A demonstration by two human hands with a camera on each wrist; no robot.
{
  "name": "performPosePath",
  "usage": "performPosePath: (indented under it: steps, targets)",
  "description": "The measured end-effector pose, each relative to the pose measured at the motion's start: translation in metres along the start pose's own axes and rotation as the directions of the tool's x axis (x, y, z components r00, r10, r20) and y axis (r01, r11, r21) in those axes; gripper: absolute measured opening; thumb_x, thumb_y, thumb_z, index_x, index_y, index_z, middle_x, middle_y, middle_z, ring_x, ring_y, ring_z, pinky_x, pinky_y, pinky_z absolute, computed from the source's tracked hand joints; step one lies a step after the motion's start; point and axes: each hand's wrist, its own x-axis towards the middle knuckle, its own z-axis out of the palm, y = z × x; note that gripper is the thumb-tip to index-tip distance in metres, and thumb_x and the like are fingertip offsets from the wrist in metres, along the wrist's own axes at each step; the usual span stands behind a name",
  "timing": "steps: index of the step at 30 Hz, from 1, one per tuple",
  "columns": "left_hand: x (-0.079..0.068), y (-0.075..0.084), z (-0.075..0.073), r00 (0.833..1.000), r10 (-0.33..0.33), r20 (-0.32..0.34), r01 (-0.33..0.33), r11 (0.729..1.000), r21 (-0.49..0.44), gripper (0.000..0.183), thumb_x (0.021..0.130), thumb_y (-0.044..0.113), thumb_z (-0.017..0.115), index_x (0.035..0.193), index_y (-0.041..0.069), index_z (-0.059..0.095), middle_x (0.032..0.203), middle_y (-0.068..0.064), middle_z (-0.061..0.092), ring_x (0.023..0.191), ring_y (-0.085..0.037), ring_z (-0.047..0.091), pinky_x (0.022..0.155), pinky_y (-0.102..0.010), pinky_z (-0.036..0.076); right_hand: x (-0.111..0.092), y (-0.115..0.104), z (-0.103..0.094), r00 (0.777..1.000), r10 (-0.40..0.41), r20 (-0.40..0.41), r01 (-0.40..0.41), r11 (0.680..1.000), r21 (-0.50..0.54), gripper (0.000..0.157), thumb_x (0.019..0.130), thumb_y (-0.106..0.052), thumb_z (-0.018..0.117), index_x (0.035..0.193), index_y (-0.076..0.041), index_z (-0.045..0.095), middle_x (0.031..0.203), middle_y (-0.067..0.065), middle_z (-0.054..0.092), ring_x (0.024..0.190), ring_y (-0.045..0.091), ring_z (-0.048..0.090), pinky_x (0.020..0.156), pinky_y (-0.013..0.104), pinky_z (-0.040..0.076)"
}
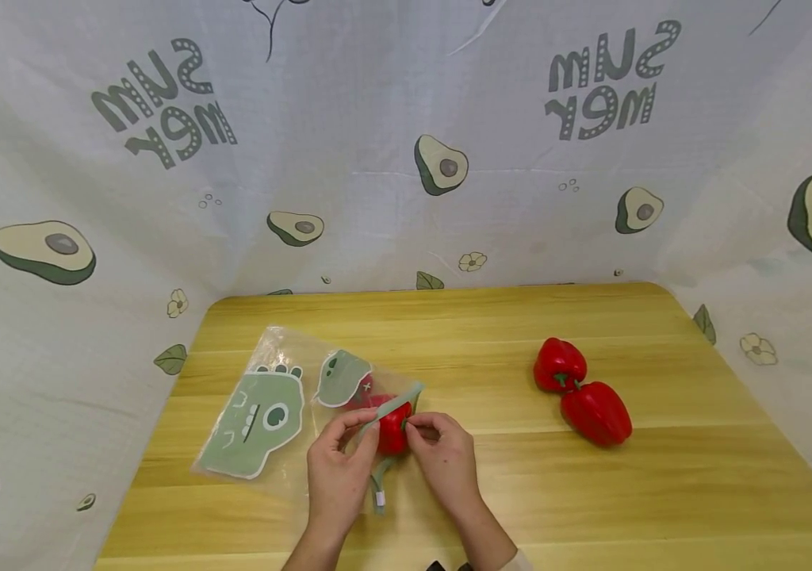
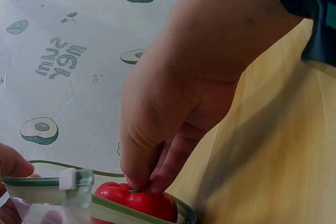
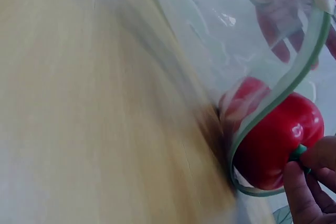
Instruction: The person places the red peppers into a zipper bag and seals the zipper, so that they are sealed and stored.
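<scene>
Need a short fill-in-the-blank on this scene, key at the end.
1. The right hand pinches the green ____ of a red bell pepper.
2. The left hand grips the edge of a clear plastic ____ printed with green cartoon figures.
3. Two loose peppers lie to the ____ of both hands in the head view.
4. The slider on the green zip strip is ____ in colour.

Missing: stem; bag; right; white.

Worktop [image 1: 506, 507] with bag [image 1: 270, 420] at left, pepper [image 1: 393, 432] in its mouth, two peppers [image 1: 597, 414] at right, and cloth [image 1: 370, 230] beyond the far edge.
</scene>
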Motion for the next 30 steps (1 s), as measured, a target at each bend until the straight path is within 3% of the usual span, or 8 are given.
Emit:
performPosePath:
  steps: [6, 10, 14, 18, 21, 26, 30]
  targets:
    - [0.000, -0.001, -0.001, 1.000, 0.003, -0.003, -0.003, 1.000, 0.005, 0.017, 0.089, 0.000, 0.073, 0.098, 0.014, 0.078, 0.101, 0.001, 0.077, 0.104, -0.008, 0.067, 0.100, -0.031, 0.053, 0.002, -0.003, 0.008, 1.000, -0.007, -0.016, 0.006, 0.999, -0.041, 0.005, 0.090, -0.008, 0.076, 0.094, -0.008, 0.075, 0.094, 0.005, 0.075, 0.082, 0.012, 0.070, 0.071, 0.018, 0.057]
    - [0.000, -0.001, -0.002, 1.000, 0.015, -0.013, -0.015, 1.000, 0.006, 0.016, 0.088, 0.001, 0.074, 0.098, 0.014, 0.078, 0.101, 0.000, 0.077, 0.103, -0.010, 0.067, 0.101, -0.042, 0.052, 0.000, -0.005, 0.009, 0.999, 0.038, -0.023, -0.037, 0.999, 0.011, 0.007, 0.094, -0.009, 0.072, 0.100, -0.008, 0.073, 0.095, 0.006, 0.074, 0.084, 0.013, 0.070, 0.073, 0.019, 0.058]
    - [0.000, -0.001, -0.002, 0.999, 0.042, -0.033, -0.042, 0.999, 0.008, 0.018, 0.087, 0.001, 0.076, 0.097, 0.016, 0.078, 0.103, 0.001, 0.077, 0.107, -0.013, 0.065, 0.103, -0.048, 0.049, -0.002, -0.008, 0.009, 0.996, 0.029, -0.084, -0.028, 1.000, 0.014, 0.008, 0.094, -0.010, 0.073, 0.101, -0.009, 0.074, 0.095, 0.004, 0.073, 0.084, 0.014, 0.070, 0.074, 0.020, 0.058]
    - [-0.001, -0.002, 0.000, 0.998, 0.052, -0.037, -0.051, 0.998, 0.028, 0.020, 0.086, 0.001, 0.077, 0.096, 0.018, 0.078, 0.104, 0.003, 0.076, 0.109, -0.011, 0.063, 0.102, -0.042, 0.047, -0.002, -0.006, 0.011, 0.986, -0.035, -0.161, 0.028, 0.999, -0.043, 0.006, 0.091, -0.009, 0.075, 0.097, -0.010, 0.076, 0.092, 0.002, 0.073, 0.082, 0.014, 0.071, 0.073, 0.020, 0.058]
    - [-0.002, -0.002, 0.002, 0.998, 0.051, -0.027, -0.050, 0.998, 0.046, 0.021, 0.086, 0.001, 0.076, 0.097, 0.019, 0.078, 0.103, 0.004, 0.076, 0.108, -0.010, 0.064, 0.101, -0.034, 0.048, -0.001, -0.003, 0.015, 0.983, -0.031, -0.179, 0.026, 0.999, -0.027, 0.005, 0.090, -0.008, 0.076, 0.095, -0.010, 0.076, 0.091, 0.003, 0.073, 0.081, 0.014, 0.072, 0.070, 0.020, 0.058]
    - [-0.002, -0.002, 0.002, 0.999, 0.039, -0.016, -0.038, 0.998, 0.048, 0.024, 0.085, -0.003, 0.075, 0.097, 0.018, 0.078, 0.102, 0.004, 0.076, 0.107, -0.010, 0.066, 0.099, -0.027, 0.051, 0.001, -0.003, 0.021, 0.992, 0.038, -0.120, -0.028, 0.997, 0.077, 0.006, 0.092, -0.008, 0.074, 0.098, -0.010, 0.077, 0.095, 0.005, 0.076, 0.084, 0.016, 0.075, 0.069, 0.021, 0.059]
    - [0.000, -0.001, 0.001, 1.000, 0.020, -0.011, -0.020, 0.999, 0.028, 0.023, 0.086, -0.004, 0.074, 0.097, 0.016, 0.078, 0.100, 0.003, 0.077, 0.102, -0.010, 0.068, 0.095, -0.027, 0.054, 0.002, -0.004, 0.024, 0.997, 0.062, -0.039, -0.055, 0.988, 0.147, 0.009, 0.094, -0.007, 0.072, 0.102, -0.007, 0.076, 0.099, 0.010, 0.078, 0.090, 0.020, 0.077, 0.072, 0.023, 0.060]
